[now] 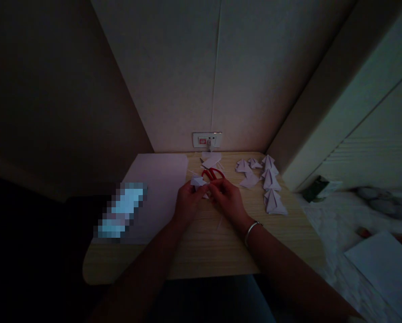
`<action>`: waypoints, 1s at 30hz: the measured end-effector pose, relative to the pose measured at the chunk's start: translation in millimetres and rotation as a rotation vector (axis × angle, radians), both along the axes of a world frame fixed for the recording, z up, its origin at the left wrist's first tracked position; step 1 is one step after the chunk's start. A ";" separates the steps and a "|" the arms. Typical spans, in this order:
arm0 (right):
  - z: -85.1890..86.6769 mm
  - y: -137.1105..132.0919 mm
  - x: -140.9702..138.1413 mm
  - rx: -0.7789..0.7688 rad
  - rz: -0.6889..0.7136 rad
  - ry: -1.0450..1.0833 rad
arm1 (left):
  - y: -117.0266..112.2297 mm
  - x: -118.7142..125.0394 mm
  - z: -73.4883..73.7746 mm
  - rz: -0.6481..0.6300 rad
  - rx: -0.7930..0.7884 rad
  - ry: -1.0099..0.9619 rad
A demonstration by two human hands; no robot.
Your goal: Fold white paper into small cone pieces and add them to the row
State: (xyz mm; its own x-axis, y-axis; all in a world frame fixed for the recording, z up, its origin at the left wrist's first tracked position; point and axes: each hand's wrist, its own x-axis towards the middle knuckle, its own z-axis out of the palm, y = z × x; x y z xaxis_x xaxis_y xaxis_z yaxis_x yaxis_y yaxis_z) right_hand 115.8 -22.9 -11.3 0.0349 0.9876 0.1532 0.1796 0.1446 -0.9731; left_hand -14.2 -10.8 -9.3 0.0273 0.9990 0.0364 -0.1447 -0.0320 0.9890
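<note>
Between my two hands is a small folded piece of white paper (198, 181). My left hand (187, 199) grips it from the left with the thumb on top. My right hand (228, 195), with a bracelet (253, 231) at the wrist, pinches at its right edge; the fingertips partly hide the paper. Just beyond my hands lie red-handled scissors (213, 172), near some loose paper scraps (211, 160). To the right stand or lie several folded paper pieces (271, 179) with pleated, pointed shapes, some in a column along the table's right side.
On the left of the wooden table (221, 260) lies a stack of white paper (163, 179) with a blurred-out, lit phone-like device (125, 208) on it. A wall socket (207, 140) with a plug sits behind. Right of the table, a bed-like quilted surface holds a white sheet (386, 260) and a dark box (317, 188).
</note>
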 end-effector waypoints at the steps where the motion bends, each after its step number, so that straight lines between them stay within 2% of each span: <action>1: 0.3 0.0 0.1 -0.017 0.021 -0.012 | 0.1 0.0 0.0 0.009 0.009 0.003; 8: -3.1 0.4 2.4 0.046 0.089 -0.125 | -1.4 1.1 -0.5 0.010 -0.019 0.004; 14: -2.7 -0.6 3.9 -0.032 0.134 0.022 | -1.8 0.8 0.9 0.018 -0.062 -0.071; 20: 1.0 1.2 5.4 -0.089 0.134 0.087 | -3.5 -0.8 3.9 -0.050 -0.108 -0.097; 26: -0.1 7.7 15.3 0.006 0.058 -0.089 | -2.7 -3.9 5.1 -0.122 -0.172 -0.084; 30: -0.4 7.4 15.1 0.083 0.092 -0.153 | -1.3 -6.0 3.9 -0.024 -0.160 0.001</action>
